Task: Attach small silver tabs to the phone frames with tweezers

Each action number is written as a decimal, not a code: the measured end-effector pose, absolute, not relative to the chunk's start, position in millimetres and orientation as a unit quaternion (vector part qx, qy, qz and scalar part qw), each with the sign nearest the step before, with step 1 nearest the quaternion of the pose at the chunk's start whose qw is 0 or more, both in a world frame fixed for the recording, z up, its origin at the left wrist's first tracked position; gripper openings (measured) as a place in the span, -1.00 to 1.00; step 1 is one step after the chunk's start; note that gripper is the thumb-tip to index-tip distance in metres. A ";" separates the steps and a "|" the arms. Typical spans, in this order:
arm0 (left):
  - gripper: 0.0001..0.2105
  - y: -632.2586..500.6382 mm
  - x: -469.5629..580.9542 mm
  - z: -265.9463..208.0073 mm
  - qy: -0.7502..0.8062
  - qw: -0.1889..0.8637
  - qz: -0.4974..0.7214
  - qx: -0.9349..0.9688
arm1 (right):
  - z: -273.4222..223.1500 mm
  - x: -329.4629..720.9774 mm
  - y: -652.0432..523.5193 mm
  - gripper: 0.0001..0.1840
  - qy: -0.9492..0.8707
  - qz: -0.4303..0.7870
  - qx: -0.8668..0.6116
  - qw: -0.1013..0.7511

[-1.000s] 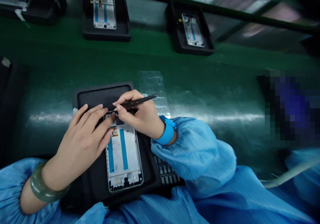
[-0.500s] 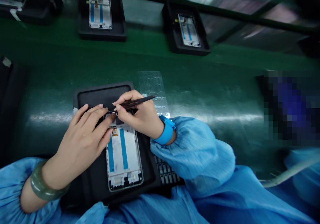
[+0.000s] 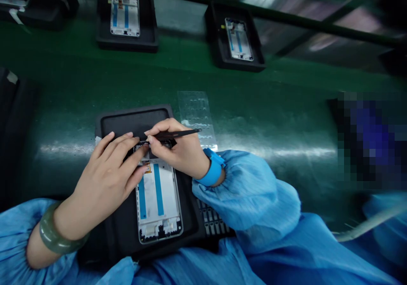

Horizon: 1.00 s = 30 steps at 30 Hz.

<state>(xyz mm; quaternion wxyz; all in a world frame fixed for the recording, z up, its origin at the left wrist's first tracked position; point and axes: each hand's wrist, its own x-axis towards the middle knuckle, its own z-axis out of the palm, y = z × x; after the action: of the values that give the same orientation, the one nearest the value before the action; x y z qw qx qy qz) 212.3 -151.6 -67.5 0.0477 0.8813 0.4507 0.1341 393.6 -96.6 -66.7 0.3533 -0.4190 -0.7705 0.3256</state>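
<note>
A phone frame (image 3: 170, 204) with two blue strips lies in a black foam tray (image 3: 125, 121) before me. My left hand (image 3: 110, 174) rests over its upper left corner, fingers stretched out, with the index fingertip touching the top of the frame. In a pinch, my right hand (image 3: 178, 149) holds black tweezers (image 3: 178, 133) at the frame's top edge. The tweezers' tips are hidden by my fingers, so I cannot see whether they grip a part.
A clear plastic sheet (image 3: 194, 107) lies behind my right hand. Dark rows of small parts (image 3: 213, 223) sit under my right sleeve. Farther back stand black trays with phone frames, one at the middle left (image 3: 148, 39) and one to the right (image 3: 235, 62).
The tweezers have tilted flatter, their rear end dropping a little, and their arms look closer together. My left hand and the phone frame stay nearly in place.
</note>
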 end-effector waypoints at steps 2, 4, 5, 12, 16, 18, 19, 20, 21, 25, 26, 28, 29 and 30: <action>-0.66 -151.7 212.3 -67.6 0.450 0.045 0.136 0.882 | -66.5 393.6 -96.9 -0.96 -0.765 0.331 -0.422 0.357; -0.66 -151.7 212.4 -67.8 0.450 0.042 0.139 0.881 | -66.4 393.4 -97.3 -0.97 -0.759 0.335 -0.422 0.366; -0.66 -151.7 212.5 -67.8 0.451 0.041 0.140 0.881 | -66.5 393.3 -97.5 -0.97 -0.755 0.337 -0.423 0.371; -0.66 -151.2 212.5 -67.6 0.453 0.051 0.140 0.879 | -66.5 392.1 -97.8 -0.99 -0.730 0.362 -0.439 0.378; -0.66 -152.0 212.3 -68.0 0.450 0.048 0.143 0.880 | -66.8 392.3 -98.1 -0.95 -0.763 0.309 -0.431 0.369; -0.67 -152.3 212.2 -68.1 0.450 0.048 0.144 0.880 | -66.9 393.3 -98.0 -0.92 -0.771 0.291 -0.424 0.376; -0.67 -152.3 212.3 -68.1 0.451 0.049 0.144 0.880 | -66.8 393.9 -97.9 -0.91 -0.770 0.291 -0.421 0.382; -0.67 -152.2 212.4 -68.0 0.451 0.049 0.144 0.879 | -66.5 394.5 -97.7 -0.91 -0.767 0.294 -0.418 0.387; -0.67 -152.1 212.5 -67.8 0.451 0.049 0.145 0.879 | -66.2 395.1 -97.6 -0.91 -0.766 0.296 -0.416 0.390; -0.67 -151.6 213.3 -67.0 0.452 0.044 0.140 0.880 | -65.2 395.7 -97.8 -0.89 -0.784 0.270 -0.407 0.383; -0.67 -151.5 213.5 -66.9 0.451 0.042 0.139 0.881 | -65.2 395.5 -98.0 -0.88 -0.789 0.263 -0.405 0.381; -0.67 -151.7 213.6 -66.8 0.450 0.038 0.137 0.882 | -65.5 395.1 -98.5 -0.87 -0.795 0.255 -0.403 0.375; -0.67 -151.8 213.5 -66.9 0.450 0.037 0.137 0.882 | -65.6 394.9 -98.6 -0.86 -0.798 0.250 -0.402 0.373; -0.67 -151.9 213.4 -67.0 0.451 0.036 0.137 0.881 | -65.6 394.6 -98.7 -0.86 -0.802 0.245 -0.401 0.370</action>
<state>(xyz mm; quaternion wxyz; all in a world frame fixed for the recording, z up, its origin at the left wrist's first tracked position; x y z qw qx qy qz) 213.4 -151.9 -67.0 0.0362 0.8814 0.4507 0.1365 394.6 -98.7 -65.6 0.3699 -0.4010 -0.8016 0.2446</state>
